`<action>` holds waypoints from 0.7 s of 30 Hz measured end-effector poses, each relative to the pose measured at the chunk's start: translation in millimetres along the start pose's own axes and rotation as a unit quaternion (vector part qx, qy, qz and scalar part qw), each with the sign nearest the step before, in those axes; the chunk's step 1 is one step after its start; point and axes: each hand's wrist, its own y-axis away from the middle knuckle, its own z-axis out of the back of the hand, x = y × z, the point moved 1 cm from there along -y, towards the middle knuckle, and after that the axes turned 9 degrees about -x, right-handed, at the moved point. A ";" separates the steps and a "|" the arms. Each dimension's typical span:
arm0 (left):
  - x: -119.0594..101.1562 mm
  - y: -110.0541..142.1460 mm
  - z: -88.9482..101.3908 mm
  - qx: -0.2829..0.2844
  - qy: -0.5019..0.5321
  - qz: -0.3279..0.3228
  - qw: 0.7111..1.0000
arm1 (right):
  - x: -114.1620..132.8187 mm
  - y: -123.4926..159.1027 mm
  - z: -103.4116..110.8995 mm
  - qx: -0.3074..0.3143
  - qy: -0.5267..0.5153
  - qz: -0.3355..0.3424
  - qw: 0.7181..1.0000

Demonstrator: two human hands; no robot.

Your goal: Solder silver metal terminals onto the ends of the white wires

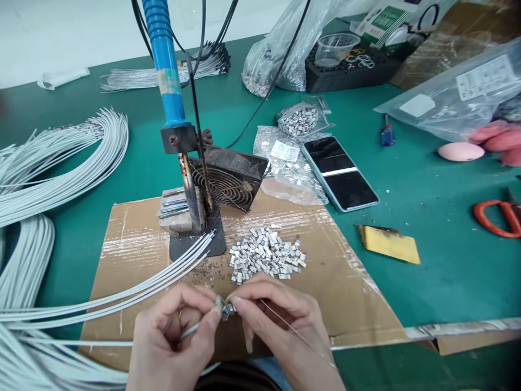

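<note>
Pinching left hand (171, 336): thumb and forefinger were clamped on a small silver-grey metal piece (226, 310), while a round light-grey cable (190, 330) ran into the palm from the left.

Right hand (285, 326): thumb and forefinger were pressed together at the right end of the metal piece, as a thin pale wire (299, 330) trailed from the fingers toward the lower right.

Metal piece: it was held between the two hands, over the near part of a flat brown cardboard sheet (342, 304).

Pile: small silver-white rectangular metal parts (266, 255) lay heaped on the cardboard, just beyond the right hand.

Soldering iron: a blue-handled iron (169, 98) stood nearly upright in a black clamp (178, 139), tip down, with a dusty black fan (230, 187) tilted beside it.

Cables: several pale-grey strands (163, 288) stretched across the cardboard to the dark base plate (220, 239), and thick curved bundles (112, 146) crowded the left side.

Green tabletop (431, 190): a smartphone with a pale-blue edge (342, 174) lay against clear plastic bags of metal parts (285, 155); farther right were a yellow block (391, 244), a blue-handled screwdriver (388, 134) and red-handled scissors (488, 204).
</note>
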 end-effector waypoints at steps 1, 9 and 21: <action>0.0 -0.6 0.2 0.000 0.001 0.002 1.000 | -0.7 0.1 0.6 0.002 0.007 0.002 1.000; 1.7 -1.6 1.1 0.000 0.002 0.006 1.000 | -4.6 1.7 2.1 0.006 0.003 0.013 1.000; 1.9 -1.3 1.8 0.003 0.003 0.004 1.000 | -2.6 1.0 -0.9 0.005 -0.022 -0.039 0.999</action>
